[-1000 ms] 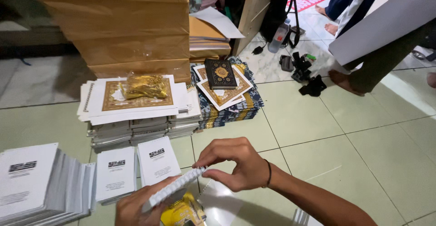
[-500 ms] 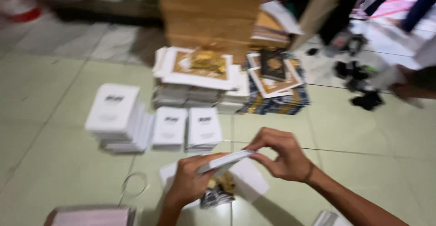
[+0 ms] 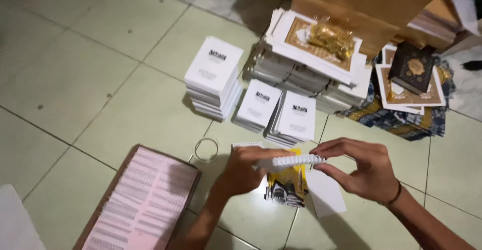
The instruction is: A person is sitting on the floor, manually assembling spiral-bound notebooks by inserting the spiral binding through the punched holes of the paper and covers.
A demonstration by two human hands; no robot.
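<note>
Both my hands hold a small white spiral-bound booklet (image 3: pixel 291 161) edge-on above the tiled floor. My left hand (image 3: pixel 246 172) grips its left end, and my right hand (image 3: pixel 359 167) pinches its right end with fingers and thumb. Directly below the booklet lies a yellow and black printed cover (image 3: pixel 287 187) on a white sheet (image 3: pixel 326 195). A clear tape ring (image 3: pixel 206 149) rests on the floor just left of my left hand.
Three stacks of white booklets (image 3: pixel 213 77) stand ahead. Behind them are a taller pile of gold-framed covers (image 3: pixel 311 59), brown cardboard boxes (image 3: pixel 361 4) and a dark book (image 3: pixel 412 67) on patterned cloth. A flat box of pink sheets (image 3: pixel 143 200) lies at lower left.
The view has swung right and down, so the stacks appear further up and right. My hands still hold the white booklet, now level over the yellow cover.
</note>
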